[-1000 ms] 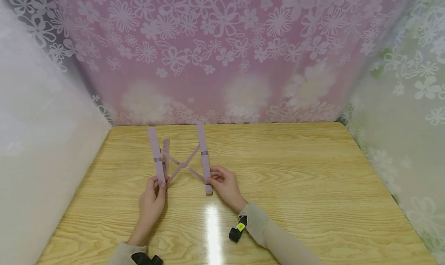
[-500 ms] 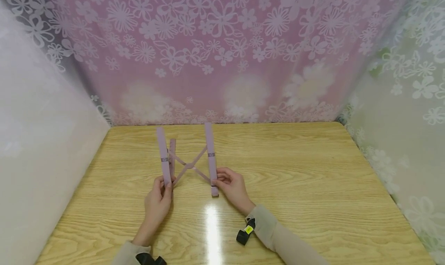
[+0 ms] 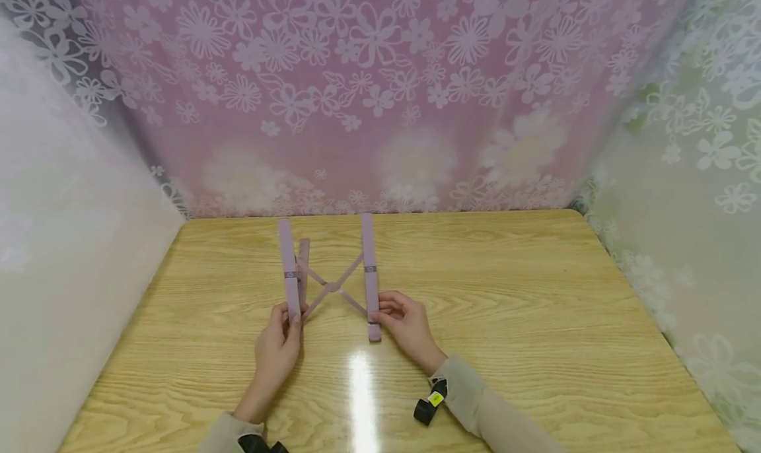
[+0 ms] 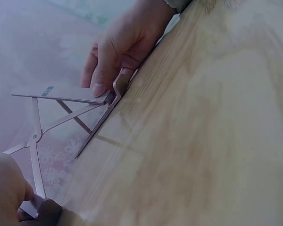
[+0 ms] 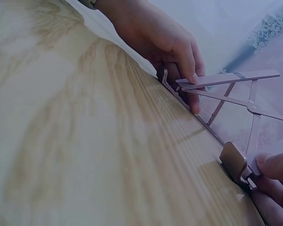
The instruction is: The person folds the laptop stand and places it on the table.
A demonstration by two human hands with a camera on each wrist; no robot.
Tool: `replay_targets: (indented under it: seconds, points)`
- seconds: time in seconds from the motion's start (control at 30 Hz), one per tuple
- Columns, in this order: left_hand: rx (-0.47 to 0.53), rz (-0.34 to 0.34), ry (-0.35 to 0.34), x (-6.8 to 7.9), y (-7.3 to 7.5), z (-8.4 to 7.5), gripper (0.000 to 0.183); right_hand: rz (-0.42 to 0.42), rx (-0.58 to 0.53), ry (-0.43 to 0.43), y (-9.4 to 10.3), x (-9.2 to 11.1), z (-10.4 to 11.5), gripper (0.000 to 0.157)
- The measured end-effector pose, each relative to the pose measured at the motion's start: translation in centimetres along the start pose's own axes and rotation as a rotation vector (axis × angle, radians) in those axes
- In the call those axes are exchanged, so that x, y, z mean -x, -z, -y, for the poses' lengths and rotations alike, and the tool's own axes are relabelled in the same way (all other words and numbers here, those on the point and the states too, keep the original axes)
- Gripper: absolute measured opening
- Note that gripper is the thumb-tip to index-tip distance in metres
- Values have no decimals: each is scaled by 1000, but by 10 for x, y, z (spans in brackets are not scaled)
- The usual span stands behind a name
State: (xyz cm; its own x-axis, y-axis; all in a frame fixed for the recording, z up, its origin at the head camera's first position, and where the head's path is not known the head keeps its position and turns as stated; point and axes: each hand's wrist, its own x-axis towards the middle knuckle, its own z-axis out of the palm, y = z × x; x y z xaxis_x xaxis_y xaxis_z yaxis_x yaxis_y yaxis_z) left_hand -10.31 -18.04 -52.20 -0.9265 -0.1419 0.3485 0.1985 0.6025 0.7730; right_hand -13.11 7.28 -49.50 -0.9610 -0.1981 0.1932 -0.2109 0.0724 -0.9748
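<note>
A pinkish-purple folding laptop stand stands unfolded on the table, left of the middle in the head view. Two long support arms rise side by side, joined by crossed bars that meet at a central hinge. My left hand holds the near end of the left arm between thumb and fingers. At the right arm's near end, my right hand pinches it. The left wrist view has the near left hand partly cut off at the edge. A front lip shows beside the right fingers in the right wrist view.
The wood-grain table carries the stand and a bright light reflection at its front. A pink flowered curtain hangs behind, with pale flowered sheets at both sides. Black camera straps are on the wrists.
Both hands have moved to the right and slightly nearer in the head view, taking the laptop stand along. Their hold and the spread of the arms look about the same.
</note>
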Motion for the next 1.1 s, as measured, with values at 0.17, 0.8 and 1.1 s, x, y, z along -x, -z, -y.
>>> replay_targets:
  seconds: [0.17, 0.8, 1.1]
  points:
    - [3, 6, -8, 1, -4, -3, 23, -7, 2, 0, 5, 3, -1, 27]
    - [-4, -28, -55, 2, -21, -9, 24, -3, 25, 22, 22, 6, -3, 26]
    - [-19, -42, -54, 4, -30, -15, 23, -13, 36, -9, 31, 10, -3, 26]
